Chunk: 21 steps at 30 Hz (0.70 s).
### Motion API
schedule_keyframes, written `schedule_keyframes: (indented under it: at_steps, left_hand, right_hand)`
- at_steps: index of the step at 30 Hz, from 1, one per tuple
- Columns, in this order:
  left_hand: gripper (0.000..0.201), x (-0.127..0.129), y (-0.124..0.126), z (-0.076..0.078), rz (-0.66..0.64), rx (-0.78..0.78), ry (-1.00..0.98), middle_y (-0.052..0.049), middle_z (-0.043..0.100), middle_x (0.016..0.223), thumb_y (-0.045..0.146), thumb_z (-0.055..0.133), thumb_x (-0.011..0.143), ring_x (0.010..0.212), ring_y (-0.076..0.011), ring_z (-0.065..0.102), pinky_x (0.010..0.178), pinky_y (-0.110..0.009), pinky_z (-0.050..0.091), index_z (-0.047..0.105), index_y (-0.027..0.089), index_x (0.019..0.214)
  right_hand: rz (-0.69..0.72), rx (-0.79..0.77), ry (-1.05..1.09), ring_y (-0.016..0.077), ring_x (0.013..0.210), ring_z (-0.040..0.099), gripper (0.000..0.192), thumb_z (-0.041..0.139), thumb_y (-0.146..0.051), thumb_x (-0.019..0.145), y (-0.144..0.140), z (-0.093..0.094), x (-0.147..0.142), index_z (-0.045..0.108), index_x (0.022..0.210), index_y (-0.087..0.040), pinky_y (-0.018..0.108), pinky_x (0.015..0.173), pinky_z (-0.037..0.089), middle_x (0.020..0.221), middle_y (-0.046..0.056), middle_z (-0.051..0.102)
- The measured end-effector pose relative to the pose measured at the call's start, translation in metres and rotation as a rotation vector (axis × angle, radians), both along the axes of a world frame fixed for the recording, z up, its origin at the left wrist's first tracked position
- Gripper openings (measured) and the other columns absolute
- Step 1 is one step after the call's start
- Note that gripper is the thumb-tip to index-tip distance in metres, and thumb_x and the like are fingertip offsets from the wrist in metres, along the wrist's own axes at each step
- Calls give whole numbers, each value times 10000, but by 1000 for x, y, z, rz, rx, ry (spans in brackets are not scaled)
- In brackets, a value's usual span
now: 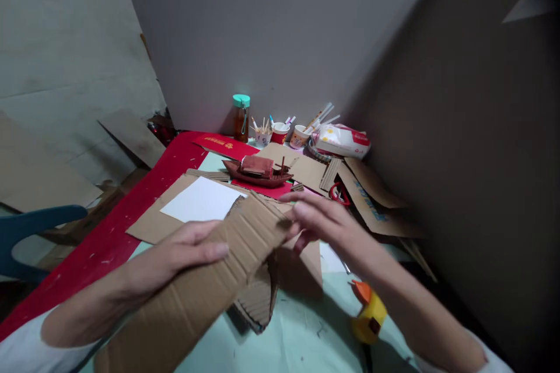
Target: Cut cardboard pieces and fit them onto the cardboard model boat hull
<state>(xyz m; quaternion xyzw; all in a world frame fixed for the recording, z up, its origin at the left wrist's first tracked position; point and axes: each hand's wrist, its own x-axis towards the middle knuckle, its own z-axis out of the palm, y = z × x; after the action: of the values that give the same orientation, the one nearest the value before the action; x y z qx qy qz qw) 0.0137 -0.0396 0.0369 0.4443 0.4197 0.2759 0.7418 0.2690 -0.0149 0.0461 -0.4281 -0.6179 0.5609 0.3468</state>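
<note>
Gripping corrugated cardboard strip [210, 285], both hands

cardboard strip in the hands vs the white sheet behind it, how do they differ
The cardboard strip is brown and ribbed with a ragged far end; the white sheet is smooth and clean-edged. The strip is lifted and tilted, held by the left hand and right hand; the sheet lies flat on another cardboard piece, untouched. The strip looks larger. Both are flat sheet material.

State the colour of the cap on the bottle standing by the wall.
The cap is teal green, on a brownish bottle; the head view shows it.
</note>
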Motion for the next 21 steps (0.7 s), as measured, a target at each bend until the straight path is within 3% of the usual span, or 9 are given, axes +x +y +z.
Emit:
schedule_keyframes:
  at_steps: [3, 6, 9, 14, 17, 21]
  left_hand:
    - [392, 2, -8, -5, -174, 102, 94, -64, 753, 1139, 367, 655, 877, 1015, -271, 698, 862, -314, 525, 684, 215, 1238]
    - [423, -9, -7, -10, -98, 183, 269, -11, 748, 1107, 412, 715, 829, 1011, -248, 685, 823, -266, 521, 674, 286, 1230]
    - [344, -25, -3, -14, -67, 255, 451, -3, 757, 974, 460, 734, 789, 935, -248, 686, 756, -239, 512, 734, 283, 1084]
    - [307, -33, 0, -15, 174, 645, 803, -30, 769, 1049, 470, 767, 737, 1030, -303, 651, 806, -245, 468, 770, 290, 986]
    - [316, -33, 4, -16, 218, 705, 825, -32, 774, 1030, 453, 793, 709, 1015, -317, 646, 810, -268, 461, 775, 295, 981]
    - [241, -37, 13, -18, 187, 610, 717, -25, 732, 861, 461, 763, 730, 851, -262, 626, 709, -257, 440, 755, 253, 850]
  right_hand:
    - [127, -151, 136, 123, 531, 618, 318, 652, -469, 886, -21, -13, -22, 650, 1023, -182, 234, 472, 492, 804, 1, 639]
    - [-28, -184, 239, 110, 506, 591, 264, 694, -415, 865, -22, -25, -18, 667, 967, -173, 226, 459, 486, 765, -15, 598]
    - [-191, -164, 319, 120, 594, 578, 230, 741, -378, 824, -14, -31, -6, 694, 937, -183, 216, 477, 525, 783, -10, 590]
    - [-283, -165, 364, 150, 744, 567, 276, 776, -379, 772, -7, -33, -4, 705, 953, -184, 225, 514, 582, 907, 25, 621]
    - [-308, -181, 379, 152, 725, 561, 298, 809, -379, 727, -6, -35, -7, 708, 921, -176, 227, 492, 577, 885, 27, 619]
    - [-329, -192, 407, 146, 709, 565, 318, 820, -381, 721, -4, -41, -3, 716, 943, -178, 224, 498, 577, 866, 21, 621]
